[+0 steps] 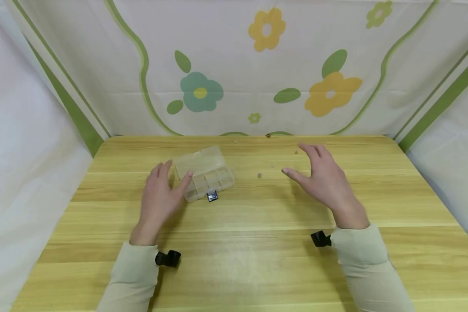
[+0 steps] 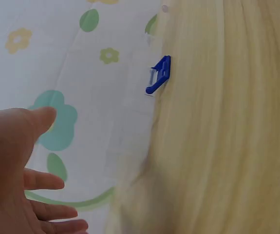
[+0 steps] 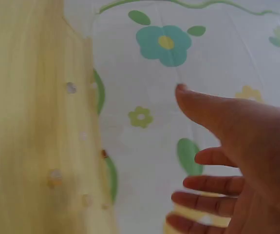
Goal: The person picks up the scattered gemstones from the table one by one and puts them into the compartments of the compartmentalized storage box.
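Note:
A clear plastic compartment box (image 1: pixel 212 180) lies on the table with its lid (image 1: pixel 200 160) laid back and a blue latch (image 1: pixel 212 196) at its front edge. My left hand (image 1: pixel 161 199) hovers beside the box's left end, thumb and fingers spread and holding nothing; its thumb overlaps the box in the head view. To the right, my right hand (image 1: pixel 325 180) is held above the table, fingers apart and nothing in them. Several tiny round pieces, among them a greyish one (image 1: pixel 259 175) and a pale one (image 3: pixel 83 135), lie scattered between the box and this hand.
A small dark brown piece (image 1: pixel 268 135) sits at the table's back edge, and a tiny pale piece (image 1: pixel 235 141) lies close to that edge behind the box. A white cloth with printed flowers (image 1: pixel 226 56) hangs behind the wooden table (image 1: pixel 238 260).

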The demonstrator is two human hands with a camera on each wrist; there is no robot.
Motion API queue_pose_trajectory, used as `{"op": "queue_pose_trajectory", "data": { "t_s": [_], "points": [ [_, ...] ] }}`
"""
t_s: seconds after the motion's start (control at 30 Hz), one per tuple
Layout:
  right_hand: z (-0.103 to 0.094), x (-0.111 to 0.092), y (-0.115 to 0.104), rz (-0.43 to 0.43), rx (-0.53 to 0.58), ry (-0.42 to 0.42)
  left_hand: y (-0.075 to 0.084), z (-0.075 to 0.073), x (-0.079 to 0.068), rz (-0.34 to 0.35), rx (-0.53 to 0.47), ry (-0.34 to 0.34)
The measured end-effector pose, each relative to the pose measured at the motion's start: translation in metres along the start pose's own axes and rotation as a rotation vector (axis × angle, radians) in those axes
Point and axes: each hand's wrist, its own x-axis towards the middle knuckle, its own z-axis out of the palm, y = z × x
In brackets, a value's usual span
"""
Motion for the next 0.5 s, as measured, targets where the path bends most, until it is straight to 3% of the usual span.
{"op": "queue_pose_trajectory", "data": {
  "t_s": [0.13, 0.27, 0.5],
  "points": [
    [0.011, 0.002, 0.014, 0.023, 0.229, 0.028, -0.01, 0.007, 0.002, -0.079, -0.208, -0.017],
    [0.019, 0.001, 0.025, 0.085, 0.32, -0.006, -0.018, 0.013, 0.001, -0.112, -0.334, -0.023],
    [0.029, -0.001, 0.041, 0.163, 0.355, -0.104, -0.026, 0.017, -0.003, -0.117, -0.349, -0.082]
  ]
}}
